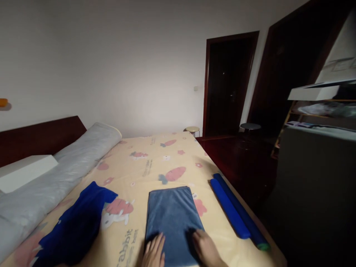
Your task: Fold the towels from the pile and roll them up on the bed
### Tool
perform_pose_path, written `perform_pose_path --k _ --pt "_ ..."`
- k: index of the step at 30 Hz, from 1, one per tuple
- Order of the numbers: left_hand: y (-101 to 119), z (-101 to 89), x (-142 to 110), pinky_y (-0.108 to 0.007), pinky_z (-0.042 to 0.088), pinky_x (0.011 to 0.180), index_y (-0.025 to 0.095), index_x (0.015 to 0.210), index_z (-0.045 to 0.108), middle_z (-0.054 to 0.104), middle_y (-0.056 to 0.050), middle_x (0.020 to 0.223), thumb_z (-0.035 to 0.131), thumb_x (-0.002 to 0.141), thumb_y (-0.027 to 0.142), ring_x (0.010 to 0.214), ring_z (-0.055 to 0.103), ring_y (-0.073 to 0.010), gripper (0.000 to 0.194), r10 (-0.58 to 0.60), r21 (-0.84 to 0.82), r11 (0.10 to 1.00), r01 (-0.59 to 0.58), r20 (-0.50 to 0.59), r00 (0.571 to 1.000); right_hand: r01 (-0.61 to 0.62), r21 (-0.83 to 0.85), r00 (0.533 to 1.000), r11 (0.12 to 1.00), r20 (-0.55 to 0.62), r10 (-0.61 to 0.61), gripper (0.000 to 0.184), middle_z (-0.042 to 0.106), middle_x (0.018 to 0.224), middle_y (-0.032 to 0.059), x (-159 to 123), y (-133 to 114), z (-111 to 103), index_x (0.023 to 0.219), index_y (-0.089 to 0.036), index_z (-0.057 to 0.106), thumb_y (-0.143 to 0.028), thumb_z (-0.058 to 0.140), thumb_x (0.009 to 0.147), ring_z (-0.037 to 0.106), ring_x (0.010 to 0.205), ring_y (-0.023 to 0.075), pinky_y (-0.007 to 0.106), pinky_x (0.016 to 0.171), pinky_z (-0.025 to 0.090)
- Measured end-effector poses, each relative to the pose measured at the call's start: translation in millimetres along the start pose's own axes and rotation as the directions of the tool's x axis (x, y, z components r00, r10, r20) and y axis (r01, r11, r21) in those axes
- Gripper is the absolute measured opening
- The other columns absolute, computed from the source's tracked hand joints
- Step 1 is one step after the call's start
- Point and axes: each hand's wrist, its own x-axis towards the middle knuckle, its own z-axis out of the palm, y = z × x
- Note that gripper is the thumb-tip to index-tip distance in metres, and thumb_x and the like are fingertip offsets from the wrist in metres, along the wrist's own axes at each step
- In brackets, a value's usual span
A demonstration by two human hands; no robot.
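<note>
A folded blue-grey towel [174, 207] lies flat on the bed, a long rectangle with its layers showing along the left edge. On its near left part rests my left hand [155, 251], palm down, fingers stretched out. My right hand [206, 246] is at the towel's right edge, its fingertips on the cloth and its fingers slightly bent. Neither hand lifts the towel. To the left, a crumpled deep-blue cloth [80, 218] lies loosely spread. Along the bed's right side are a bright blue roll [229, 209] and a darker blue roll [241, 211] with a green end, side by side.
The bed has a yellow sheet [161, 157] printed with carrots and rabbits. A grey rolled bedding piece [75, 163] and a white box [27, 170] lie by the headboard [44, 135]. Stools stand beyond the bed; a loaded shelf [319, 115] is at right.
</note>
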Motion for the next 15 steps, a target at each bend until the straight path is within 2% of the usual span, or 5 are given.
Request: perform_pose_path --k 3,6,11,13,15 --pt "30 35.8 23 -0.041 0.05 0.1 0.04 0.147 0.019 0.048 0.003 0.147 0.049 0.079 0.019 0.129 0.055 -0.0232 0.077 0.03 0.007 1.0 -0.03 -0.053 0.998 0.242 -0.13 0.97 0.961 0.021 -0.242 0.043 0.061 0.136 0.0046 18 -20 53 0.126 -0.031 0.061 -0.033 0.057 0.084 0.058 0.123 0.0253 0.034 0.102 0.046" --pt "33 43.3 34 -0.044 0.051 0.1 0.042 0.144 0.018 0.047 0.004 0.147 0.048 0.084 0.026 0.129 0.054 -0.0232 0.07 -0.025 0.032 0.999 0.026 -0.025 0.999 0.402 -0.29 0.911 0.869 0.027 -0.412 0.052 0.05 0.143 0.0071 29 -10 75 0.14 -0.03 0.048 -0.044 0.052 0.091 0.053 0.129 0.0265 0.037 0.1 0.05" --pt "-22 11.5 15 -0.051 0.044 0.106 0.042 0.143 0.018 0.038 0.003 0.153 0.04 0.092 0.036 0.136 0.046 -0.0252 0.057 -0.256 0.11 0.96 0.256 -0.017 0.967 0.169 -0.336 0.974 0.927 -0.085 -0.208 0.056 0.032 0.153 0.0031 13 58 37 0.148 -0.037 0.025 -0.051 0.039 0.096 0.04 0.138 0.0286 0.05 0.109 0.044" --pt "-44 11.0 2 -0.053 0.043 0.107 0.048 0.141 0.022 0.042 0.006 0.15 0.046 0.089 0.034 0.134 0.049 -0.0259 0.059 -0.266 0.132 0.955 0.265 -0.005 0.964 0.141 -0.346 0.976 0.928 -0.106 -0.188 0.058 0.032 0.153 0.0022 7 82 25 0.148 -0.04 0.017 -0.051 0.04 0.096 0.04 0.138 0.029 0.052 0.108 0.044" --pt "-53 20.9 -2 -0.053 0.044 0.106 0.051 0.139 0.024 0.047 0.007 0.146 0.049 0.085 0.029 0.13 0.053 -0.0266 0.063 -0.257 0.146 0.955 0.259 -0.031 0.966 0.175 -0.36 0.965 0.916 -0.12 -0.231 0.064 0.034 0.151 0.0025 10 90 26 0.148 -0.041 0.011 -0.051 0.044 0.094 0.043 0.135 0.0297 0.05 0.106 0.047"
